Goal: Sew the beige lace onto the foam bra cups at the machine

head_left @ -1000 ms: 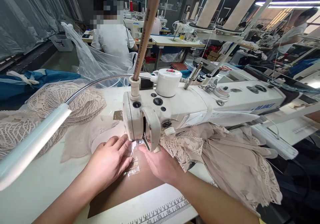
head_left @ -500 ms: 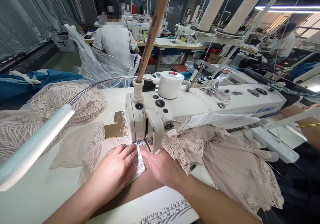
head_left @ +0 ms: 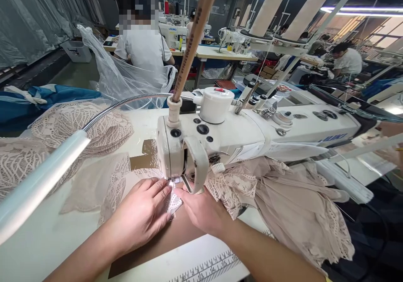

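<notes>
A white sewing machine [head_left: 217,139] stands across the table, its presser foot [head_left: 172,180] down over pale lace. The bright end of the lace strip [head_left: 176,202] shows between my hands, on top of brown material [head_left: 176,236]. My left hand [head_left: 143,210] lies flat on the lace just left of the foot, its fingers stretched toward the needle area. Close to the foot on the right, my right hand [head_left: 204,210] is closed at the edge of the fabric, thumb pointing at the lace. The machine's lever partly hides its fingertips. Gathered beige lace fabric [head_left: 283,202] hangs right of that hand.
Stacked lace pieces [head_left: 82,126] lie at the left, under a lamp [head_left: 40,185] on a bendable neck. A printed ruler [head_left: 208,269] runs along the front edge. Thread cones [head_left: 269,9] stand behind the machine. A person in white [head_left: 141,47] sits farther back.
The lace strip's visible end between my hands looks shorter. My left hand has shifted slightly left, with its thumb more spread. At the far right, another person's arm has moved back.
</notes>
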`<state>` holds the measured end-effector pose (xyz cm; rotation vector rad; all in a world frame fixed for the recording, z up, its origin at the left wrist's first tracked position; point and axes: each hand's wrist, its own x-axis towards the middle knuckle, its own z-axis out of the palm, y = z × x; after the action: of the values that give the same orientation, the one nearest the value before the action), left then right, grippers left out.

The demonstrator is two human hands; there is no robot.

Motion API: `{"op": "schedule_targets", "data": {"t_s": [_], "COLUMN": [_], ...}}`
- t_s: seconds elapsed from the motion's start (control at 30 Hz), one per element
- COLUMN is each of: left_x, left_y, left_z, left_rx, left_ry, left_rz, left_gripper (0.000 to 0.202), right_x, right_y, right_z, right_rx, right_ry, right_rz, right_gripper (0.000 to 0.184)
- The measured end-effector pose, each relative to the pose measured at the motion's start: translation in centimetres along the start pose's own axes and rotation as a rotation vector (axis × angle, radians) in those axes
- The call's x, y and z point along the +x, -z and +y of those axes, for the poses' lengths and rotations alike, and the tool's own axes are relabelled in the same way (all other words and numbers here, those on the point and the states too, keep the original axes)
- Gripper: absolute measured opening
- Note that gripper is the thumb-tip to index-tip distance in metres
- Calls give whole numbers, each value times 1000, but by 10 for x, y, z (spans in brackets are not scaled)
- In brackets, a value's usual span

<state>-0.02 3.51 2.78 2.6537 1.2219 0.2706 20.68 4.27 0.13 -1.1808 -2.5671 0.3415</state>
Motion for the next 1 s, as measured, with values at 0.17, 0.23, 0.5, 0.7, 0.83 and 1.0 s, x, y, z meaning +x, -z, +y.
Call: {"op": "schedule_targets", "data": {"t_s": [0.17,0.23,0.5,0.7,0.83,1.0], "left_x": [-10,-10,-3,-1,0,5], "left_y": [-4,-9,0,0,-2,-3], "left_z": [4,1,-19,-14,-13,-17], "left_rx": [-183,-241,-569,-494,-452,-524], "left_ry": [14,43,289,197,132,132], "left_rz": [-41,-1,-105,-99,-58,-28], "left_gripper": [16,26,38,28,25,41], "right_x": [1,1,8,15,15,16], "right_y": [5,7,0,-7,-5,-4], "right_z": [2,3,5,7,9,5], "right_rx": [119,162,181,219,342,254], "right_ry": [14,0,-33,46,95,52], "right_rz": [11,1,47,81,108,127], "right_gripper": [37,35,31,14,27,7]}}
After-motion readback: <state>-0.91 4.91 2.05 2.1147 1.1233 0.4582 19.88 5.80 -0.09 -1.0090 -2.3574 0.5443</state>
